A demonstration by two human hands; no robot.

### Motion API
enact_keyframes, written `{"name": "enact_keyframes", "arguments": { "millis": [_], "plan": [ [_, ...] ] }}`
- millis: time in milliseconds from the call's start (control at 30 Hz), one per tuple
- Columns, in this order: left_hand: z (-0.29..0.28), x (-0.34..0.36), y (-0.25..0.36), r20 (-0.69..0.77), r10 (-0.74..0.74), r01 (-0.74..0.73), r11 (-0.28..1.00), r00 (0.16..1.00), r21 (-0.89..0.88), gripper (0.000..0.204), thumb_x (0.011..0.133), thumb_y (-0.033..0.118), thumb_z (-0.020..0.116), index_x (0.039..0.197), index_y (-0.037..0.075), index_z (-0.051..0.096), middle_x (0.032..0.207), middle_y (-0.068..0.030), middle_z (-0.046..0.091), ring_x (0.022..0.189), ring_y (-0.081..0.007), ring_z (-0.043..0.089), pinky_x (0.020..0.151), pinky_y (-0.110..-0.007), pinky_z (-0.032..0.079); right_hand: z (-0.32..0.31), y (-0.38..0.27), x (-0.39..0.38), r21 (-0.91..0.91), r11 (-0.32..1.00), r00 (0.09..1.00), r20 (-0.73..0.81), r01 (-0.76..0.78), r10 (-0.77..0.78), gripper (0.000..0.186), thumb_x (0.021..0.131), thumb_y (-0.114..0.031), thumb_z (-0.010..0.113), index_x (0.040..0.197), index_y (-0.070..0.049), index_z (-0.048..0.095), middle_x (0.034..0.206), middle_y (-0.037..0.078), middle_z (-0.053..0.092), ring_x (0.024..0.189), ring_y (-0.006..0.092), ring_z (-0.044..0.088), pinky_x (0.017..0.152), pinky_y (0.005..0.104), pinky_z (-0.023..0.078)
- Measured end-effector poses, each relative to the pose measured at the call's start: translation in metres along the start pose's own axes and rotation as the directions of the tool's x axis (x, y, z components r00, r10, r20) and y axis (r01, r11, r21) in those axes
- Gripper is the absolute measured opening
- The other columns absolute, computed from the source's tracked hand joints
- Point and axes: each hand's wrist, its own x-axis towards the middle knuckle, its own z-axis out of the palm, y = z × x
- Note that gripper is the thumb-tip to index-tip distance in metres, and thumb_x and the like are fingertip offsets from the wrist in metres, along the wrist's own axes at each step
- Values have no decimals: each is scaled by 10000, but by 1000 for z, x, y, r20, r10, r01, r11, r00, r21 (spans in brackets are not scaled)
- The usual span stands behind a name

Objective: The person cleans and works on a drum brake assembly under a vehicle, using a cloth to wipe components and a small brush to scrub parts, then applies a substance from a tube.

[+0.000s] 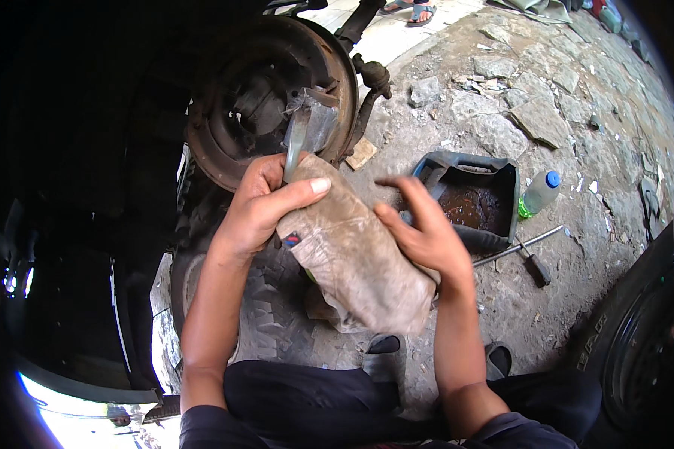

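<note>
A stained beige cloth hangs in front of me, with a small dark label near its left edge. My left hand pinches its upper left corner, thumb lying on top. From that same hand a pale translucent strip sticks up, its clear, crumpled upper end in front of the rusty wheel hub assembly; I cannot make out what it is. My right hand, slightly blurred, is beside the cloth's right edge with thumb and fingers apart; its palm side is partly hidden.
A cut-open dark container of brown liquid stands right of centre, beside a blue-capped bottle. A metal rod and a dark-handled tool lie nearby. A tyre lies under the hub; a wheel stands at right.
</note>
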Motion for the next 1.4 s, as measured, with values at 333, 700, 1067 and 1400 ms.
{"name": "enact_keyframes", "arguments": {
  "millis": [333,700,1067,1400],
  "plan": [
    [15,18,8,-121,31,-57,975,992,-214,305,998,336,640,1046,38,684,724,7,608,450,-3,388,422,-184,283,24,-26,8,23,933,827,-470,359,-307,322,844,-42,793,1108,5,615,990,108,674,879,197,670,775,321,542],
    [-8,51,-17,-345,566,-261,729,749,632,365,891,248,810,1143,21,676,990,-9,607,866,-69,551,750,-231,462,29,-41,100,-309,915,677,-617,260,-401,387,863,70,623,1227,-33,702,992,214,641,860,345,659,763,402,542],
    [-14,60,-19,-216,646,-169,479,732,862,402,866,288,805,1024,-66,699,938,-190,694,807,-256,673,728,-353,520,11,-63,113,-623,778,975,-114,78,-190,264,857,-83,600,1066,78,595,780,280,686,767,464,702,708,542,568],
    [-16,62,-18,-233,607,-181,542,760,821,399,859,305,792,977,-63,693,914,-222,695,850,-351,693,769,-419,532,33,-74,71,-619,785,999,-36,-20,-2,351,858,-107,587,1117,127,553,692,301,648,729,480,681,717,565,558]
  ]
}}
